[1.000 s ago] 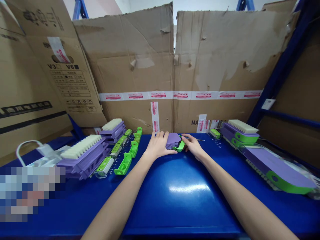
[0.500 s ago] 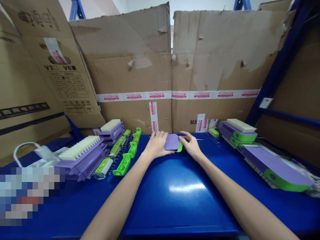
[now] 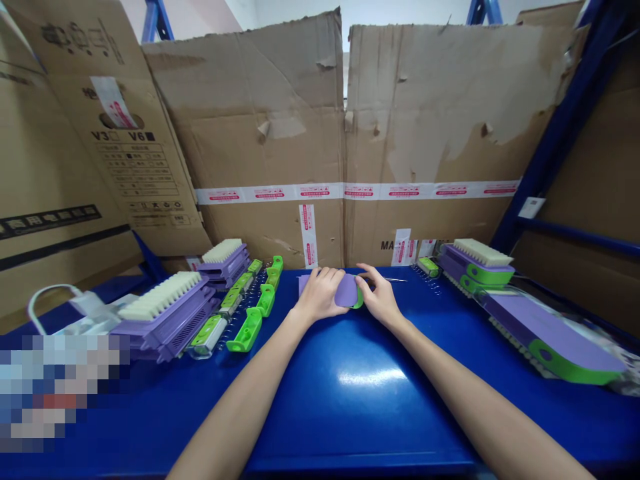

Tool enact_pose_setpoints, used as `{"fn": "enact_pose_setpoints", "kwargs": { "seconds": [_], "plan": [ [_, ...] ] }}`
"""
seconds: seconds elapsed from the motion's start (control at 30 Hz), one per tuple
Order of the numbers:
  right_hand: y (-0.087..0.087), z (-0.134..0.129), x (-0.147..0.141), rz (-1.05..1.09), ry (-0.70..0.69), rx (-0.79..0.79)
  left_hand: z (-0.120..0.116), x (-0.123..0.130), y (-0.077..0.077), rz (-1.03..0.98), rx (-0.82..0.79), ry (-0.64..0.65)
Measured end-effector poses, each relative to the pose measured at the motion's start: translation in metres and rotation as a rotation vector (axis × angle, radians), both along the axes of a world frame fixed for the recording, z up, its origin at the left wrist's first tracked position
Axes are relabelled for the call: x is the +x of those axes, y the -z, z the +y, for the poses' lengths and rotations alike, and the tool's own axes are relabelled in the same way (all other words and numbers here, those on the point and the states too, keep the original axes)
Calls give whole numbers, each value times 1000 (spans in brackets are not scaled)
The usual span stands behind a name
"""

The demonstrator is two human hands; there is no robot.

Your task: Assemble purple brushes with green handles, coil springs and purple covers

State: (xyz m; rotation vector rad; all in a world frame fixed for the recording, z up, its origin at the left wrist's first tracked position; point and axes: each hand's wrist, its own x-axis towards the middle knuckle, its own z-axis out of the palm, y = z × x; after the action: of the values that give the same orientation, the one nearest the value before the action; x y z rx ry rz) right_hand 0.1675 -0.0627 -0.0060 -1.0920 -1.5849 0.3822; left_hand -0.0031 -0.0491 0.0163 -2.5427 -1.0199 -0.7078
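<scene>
A purple brush body (image 3: 346, 292) lies flat at the back middle of the blue table, and its left end shows past my fingers. Across its top wraps my left hand (image 3: 320, 295), closed on it with the thumb at the near edge. At its right end sits a green end cap (image 3: 359, 301). My right hand (image 3: 381, 298) is closed on this cap, thumb and fingers curled around it. Behind the right hand a thin metal rod (image 3: 397, 279) lies on the table. Whether the cap is fully seated I cannot tell.
On the left stand stacked purple bodies with pale bristles (image 3: 165, 297), green-topped clear pieces (image 3: 207, 333), springs, and a row of green caps (image 3: 246, 330). Purple-green brushes (image 3: 555, 330) lie at the right. Cardboard sheets (image 3: 265, 147) wall off the back; a white plug (image 3: 90, 303) is at far left.
My left hand has shifted a little to the right along the brush body, whose left end now shows. My right hand stays at the green cap, its fingers slightly more curled.
</scene>
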Motion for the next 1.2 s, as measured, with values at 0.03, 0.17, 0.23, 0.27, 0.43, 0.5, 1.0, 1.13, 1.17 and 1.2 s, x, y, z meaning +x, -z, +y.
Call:
{"fn": "enact_pose_setpoints", "kwargs": {
  "seconds": [0.03,0.17,0.23,0.27,0.43,0.5,1.0,1.13,1.17,1.2],
  "plan": [
    [0,0,0,10,-9,-4,0,0,0,-9,-6,9],
    [-2,2,0,79,-63,-49,-1,1,2,-30,-35,16],
    [-3,4,1,124,-85,-77,0,2,3,-36,-42,13],
    [-3,5,2,149,-100,-95,0,2,3,-33,-39,12],
    [-4,7,4,207,-206,-235,-1,5,2,3,-33,-4],
    [-4,7,4,210,-230,-285,-1,5,1,-5,-51,-21],
    [-6,16,2,199,-255,-336,7,-1,-7,32,-79,32],
    [-7,16,3,200,-248,-332,5,-4,-8,75,-40,-23],
    [-7,16,3,206,-247,-335,4,-5,-8,78,-29,-42],
    [-7,16,4,213,-247,-339,4,-6,-7,79,-24,-59]
  ]
}}
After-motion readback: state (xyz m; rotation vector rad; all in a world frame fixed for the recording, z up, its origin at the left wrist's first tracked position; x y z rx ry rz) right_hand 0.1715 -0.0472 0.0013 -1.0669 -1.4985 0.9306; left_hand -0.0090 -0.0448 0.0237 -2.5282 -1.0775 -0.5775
